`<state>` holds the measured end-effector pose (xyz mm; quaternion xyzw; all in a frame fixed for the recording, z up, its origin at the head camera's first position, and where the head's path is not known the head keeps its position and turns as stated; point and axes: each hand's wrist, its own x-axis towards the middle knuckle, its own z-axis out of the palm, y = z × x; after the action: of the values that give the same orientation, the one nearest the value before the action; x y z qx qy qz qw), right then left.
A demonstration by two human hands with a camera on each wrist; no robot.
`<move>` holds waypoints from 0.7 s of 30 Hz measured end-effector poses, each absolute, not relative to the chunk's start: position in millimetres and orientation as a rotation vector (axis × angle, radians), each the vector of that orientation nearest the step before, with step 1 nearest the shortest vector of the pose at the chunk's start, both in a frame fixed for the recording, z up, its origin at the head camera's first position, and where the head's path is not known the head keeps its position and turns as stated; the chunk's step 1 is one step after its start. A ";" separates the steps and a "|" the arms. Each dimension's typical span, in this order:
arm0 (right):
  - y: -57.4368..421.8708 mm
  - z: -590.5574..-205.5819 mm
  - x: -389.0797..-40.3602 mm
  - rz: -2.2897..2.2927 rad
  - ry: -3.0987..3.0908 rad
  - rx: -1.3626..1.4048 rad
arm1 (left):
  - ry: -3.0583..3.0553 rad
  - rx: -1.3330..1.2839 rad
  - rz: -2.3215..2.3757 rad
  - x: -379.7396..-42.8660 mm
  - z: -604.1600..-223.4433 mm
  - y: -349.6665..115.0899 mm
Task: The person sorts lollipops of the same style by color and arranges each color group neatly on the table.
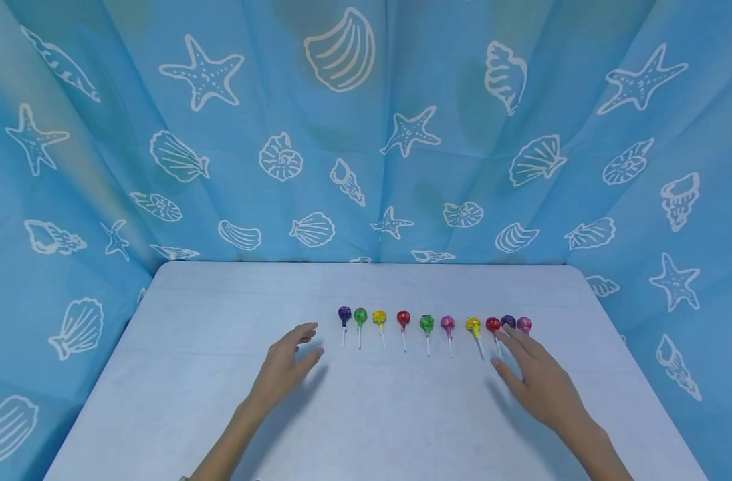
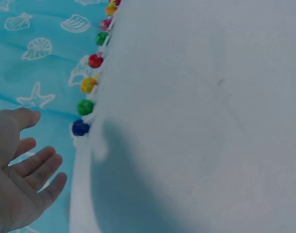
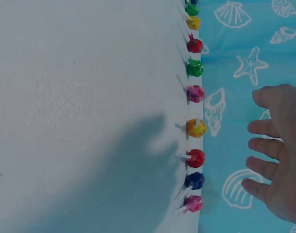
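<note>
Several wrapped lollipops lie in a row on the white table, sticks toward me. At the row's left end are a purple lollipop [image 1: 344,314], a green lollipop [image 1: 360,315] and a yellow lollipop [image 1: 380,318]. Left of them my left hand [image 1: 284,364] hovers with relaxed fingers, holding nothing. My right hand [image 1: 537,381] hangs over the right end, also holding nothing, its fingers spread in the right wrist view. In the head view its fingertips partly cover the dark purple lollipop [image 1: 508,321] and the pink lollipop [image 1: 525,325]. Nearby lie a red lollipop [image 3: 195,158] and a yellow lollipop [image 3: 196,128].
The white table [image 1: 221,294] has rounded far corners. A blue curtain [image 1: 353,133] printed with white shells and starfish hangs behind it and along both sides. Mid-row lie a red lollipop [image 1: 404,316], a green lollipop [image 1: 426,323] and a pink lollipop [image 1: 447,323].
</note>
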<state>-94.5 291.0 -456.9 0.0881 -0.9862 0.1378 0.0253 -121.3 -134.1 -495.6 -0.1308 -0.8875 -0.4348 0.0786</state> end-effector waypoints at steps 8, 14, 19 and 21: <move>301.7 -468.6 -104.4 0.649 -2.920 0.198 | -2.671 -0.358 -1.395 -130.1 -508.5 -129.3; 306.9 -473.1 -111.7 0.730 -2.828 0.161 | -2.696 -0.330 -1.392 -140.4 -509.9 -124.6; 313.9 -476.9 -119.1 0.741 -2.772 0.134 | -2.742 -0.321 -1.401 -147.2 -507.7 -119.4; 317.6 -478.7 -123.1 0.738 -2.761 0.124 | -2.749 -0.324 -1.407 -149.7 -506.6 -117.8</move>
<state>-123.1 317.6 -478.7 0.0428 -0.9557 0.2554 0.1399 -149.7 -117.8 -506.6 -0.1042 -0.8851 -0.4531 0.0182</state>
